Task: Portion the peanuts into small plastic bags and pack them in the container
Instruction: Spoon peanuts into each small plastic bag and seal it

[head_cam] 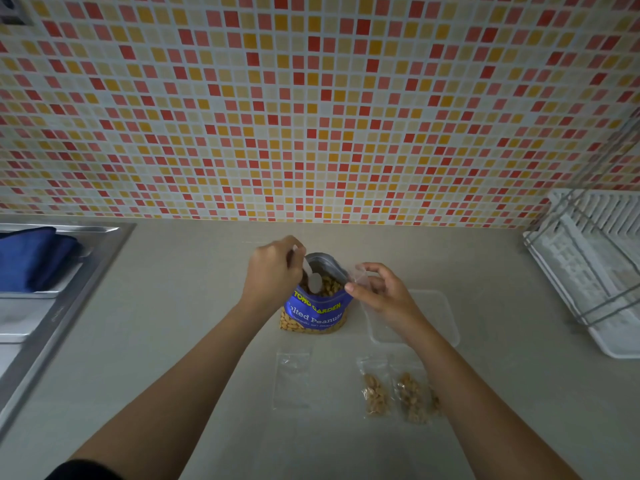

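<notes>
Our left hand (273,268) grips a spoon (313,280) in the peanut bag (317,313) — right hand (384,292) pinches a small bag (360,277) close for filling

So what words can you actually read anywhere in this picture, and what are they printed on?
"TONG GARDEN": yellow capitals across the top of the blue peanut bag.
"alted Peanuts": white letters just below on the same bag; the first letter does not show.
A finer line of print under that is too small and blurred to read.
Nothing else in view carries writing that can be made out.
</notes>
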